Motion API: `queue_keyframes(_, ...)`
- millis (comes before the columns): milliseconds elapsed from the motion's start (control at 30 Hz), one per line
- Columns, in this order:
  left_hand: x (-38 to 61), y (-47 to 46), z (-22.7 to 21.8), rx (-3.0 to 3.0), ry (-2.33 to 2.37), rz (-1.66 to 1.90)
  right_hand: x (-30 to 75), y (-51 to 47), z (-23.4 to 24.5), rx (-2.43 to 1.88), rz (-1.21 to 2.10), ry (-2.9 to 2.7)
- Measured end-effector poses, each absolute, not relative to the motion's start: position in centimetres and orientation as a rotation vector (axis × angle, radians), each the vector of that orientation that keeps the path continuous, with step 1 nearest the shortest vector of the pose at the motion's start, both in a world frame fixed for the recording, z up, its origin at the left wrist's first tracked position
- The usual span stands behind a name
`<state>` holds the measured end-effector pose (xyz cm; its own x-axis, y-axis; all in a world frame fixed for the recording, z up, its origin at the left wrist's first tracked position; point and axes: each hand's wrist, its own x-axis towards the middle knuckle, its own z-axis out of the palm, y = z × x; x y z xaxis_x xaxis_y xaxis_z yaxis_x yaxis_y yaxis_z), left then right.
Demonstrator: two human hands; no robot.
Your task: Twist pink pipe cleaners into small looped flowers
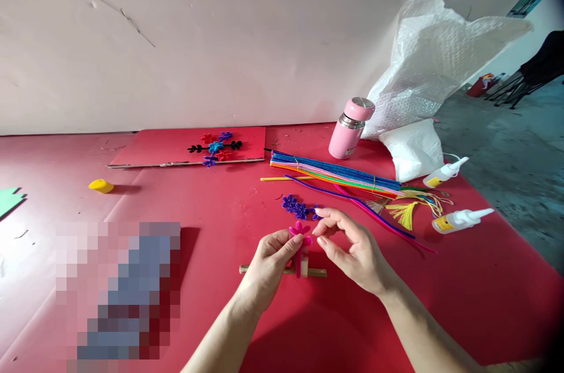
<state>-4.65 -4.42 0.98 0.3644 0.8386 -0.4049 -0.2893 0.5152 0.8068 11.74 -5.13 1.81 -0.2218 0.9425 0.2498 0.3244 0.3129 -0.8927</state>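
Observation:
My left hand (274,258) pinches a bright pink pipe-cleaner flower (299,229) between thumb and fingertips; a pink tail hangs below it. Just to the right, my right hand (350,247) is held with thumb and fingers apart, nothing visible between them, its fingertips close to the petals. Under the flower, a short wooden stick (318,273) lies crosswise on the red table, with a pale piece around its middle that I cannot make out. Purple pipe-cleaner flowers (300,210) lie beyond my hands, one partly behind my right fingers.
Bundled pipe cleaners (335,173) lie beyond the flowers, with loose strands and a yellow tassel (403,215). A pink bottle (347,135), bubble wrap (423,67) and two glue bottles (458,221) stand or lie rightward. Leftward are a red board (158,147) and yellow cap (101,186).

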Motion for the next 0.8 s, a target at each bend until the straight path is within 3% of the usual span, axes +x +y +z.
queue_keyframes(333, -4.8, -4.7, 0.7, 0.745, 0.873, 0.784, 11.1, -5.3, 0.5, -1.03, 0.599, -1.921)
queue_keyframes(800, -4.4, -5.0, 1.8, 0.886, 0.966, 0.839, 10.2, -5.8, 0.8, -1.165, 1.145, -1.485)
